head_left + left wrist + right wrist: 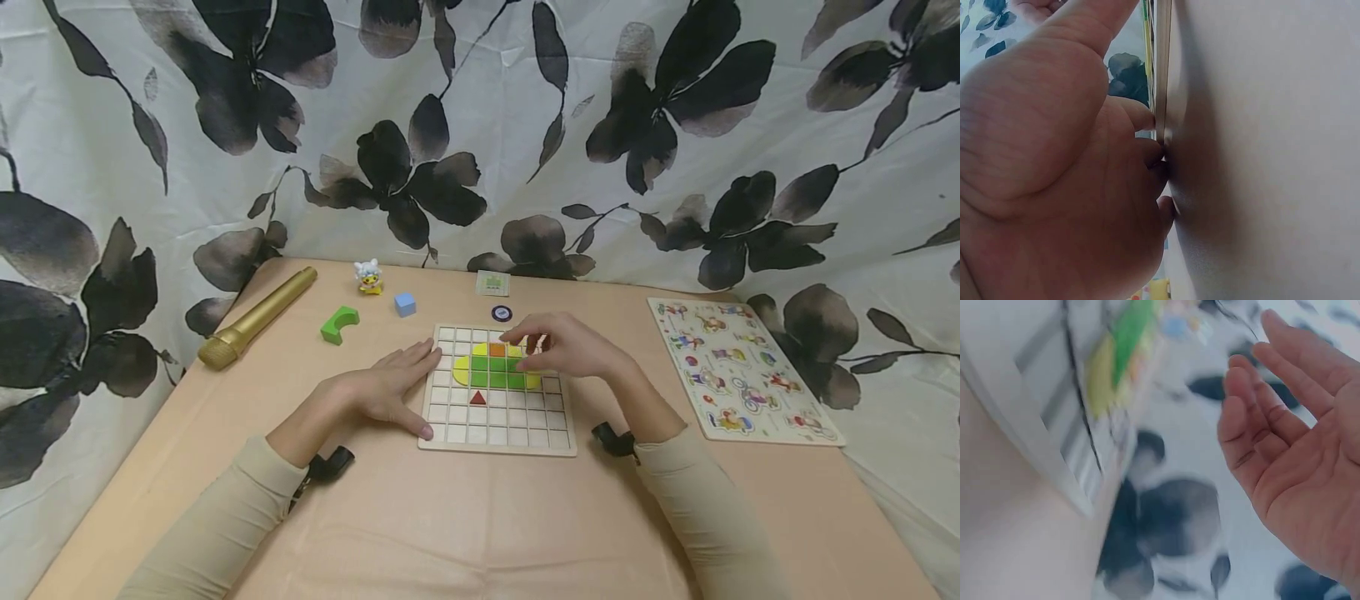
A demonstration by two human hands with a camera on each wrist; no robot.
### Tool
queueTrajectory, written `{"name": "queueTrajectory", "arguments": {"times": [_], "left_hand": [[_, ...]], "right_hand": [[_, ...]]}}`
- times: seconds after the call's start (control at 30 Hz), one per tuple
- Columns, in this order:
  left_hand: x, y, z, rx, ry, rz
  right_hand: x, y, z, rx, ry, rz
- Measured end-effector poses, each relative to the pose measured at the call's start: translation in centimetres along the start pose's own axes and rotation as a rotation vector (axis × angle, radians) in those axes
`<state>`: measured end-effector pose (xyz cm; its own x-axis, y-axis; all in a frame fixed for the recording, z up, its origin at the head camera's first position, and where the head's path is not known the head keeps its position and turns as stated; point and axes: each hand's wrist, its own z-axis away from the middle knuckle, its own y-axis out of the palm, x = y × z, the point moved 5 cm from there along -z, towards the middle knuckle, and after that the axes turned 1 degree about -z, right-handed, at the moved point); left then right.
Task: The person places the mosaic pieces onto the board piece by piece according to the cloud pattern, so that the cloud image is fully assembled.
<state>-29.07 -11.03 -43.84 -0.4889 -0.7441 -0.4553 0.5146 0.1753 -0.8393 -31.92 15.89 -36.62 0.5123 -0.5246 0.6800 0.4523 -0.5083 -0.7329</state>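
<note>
A white gridded board (452, 435) lies flat on the table. On it sit a green block area (487, 372), yellow rounded pieces (462, 372), an orange square (497, 350) and a small red triangle (477, 398). My left hand (382, 387) rests at the board's left edge, fingers extended and thumb at the lower left corner; the left wrist view shows fingertips touching the table beside the board. Over the upper right of the board is my right hand (573, 346), raised, its fingers loosely bent. No object shows in the right hand (1297, 437) in the right wrist view.
Behind the board are a round dark token (502, 313), a small card (492, 283), a blue cube (405, 305), a green arch block (340, 324) and a small figurine (368, 277). A gold microphone (258, 318) lies left. A picture puzzle board (742, 367) lies right.
</note>
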Motion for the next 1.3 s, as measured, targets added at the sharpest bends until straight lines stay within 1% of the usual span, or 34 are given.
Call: {"name": "queueTrajectory", "arguments": {"times": [0.13, 0.23, 0.3, 0.4, 0.53, 0.6, 0.73, 0.83, 0.93, 1.17, 1.3], "left_hand": [[-0.1, 0.0, -0.1, 0.003, -0.008, 0.006], [-0.2, 0.0, -0.1, 0.009, -0.013, 0.010], [-0.2, 0.0, 0.0, 0.012, -0.016, 0.009], [-0.2, -0.1, 0.1, 0.005, -0.008, 0.004], [-0.1, 0.0, 0.0, -0.006, 0.002, 0.004], [-0.1, 0.0, 0.0, -0.003, -0.004, 0.002], [-0.1, 0.1, -0.1, -0.003, -0.002, -0.002], [-0.1, 0.2, -0.1, -0.003, -0.003, -0.001], [0.0, 0.2, -0.1, -0.001, -0.003, 0.001], [-0.1, 0.2, -0.1, 0.002, -0.004, 0.004], [-0.1, 0.2, -0.1, 0.002, -0.010, 0.007]], "right_hand": [[-2.2, -3.3, 2.1, -0.131, 0.055, 0.016], [-4.2, -5.2, 3.7, -0.182, 0.103, 0.040], [-5.8, -6.2, 4.7, -0.192, 0.142, 0.051], [-8.0, -7.4, 6.2, -0.184, 0.220, 0.086], [-10.7, -8.4, 8.2, -0.163, 0.324, 0.134], [-11.7, -8.6, 9.0, -0.142, 0.363, 0.141], [-13.4, -8.6, 10.2, -0.073, 0.423, 0.097], [-14.2, -8.2, 10.4, -0.019, 0.430, 0.044], [-14.7, -7.7, 10.4, 0.010, 0.432, 0.021], [-15.1, -7.1, 10.0, 0.004, 0.466, 0.083], [-14.9, -7.1, 9.8, -0.013, 0.460, 0.100]]}}
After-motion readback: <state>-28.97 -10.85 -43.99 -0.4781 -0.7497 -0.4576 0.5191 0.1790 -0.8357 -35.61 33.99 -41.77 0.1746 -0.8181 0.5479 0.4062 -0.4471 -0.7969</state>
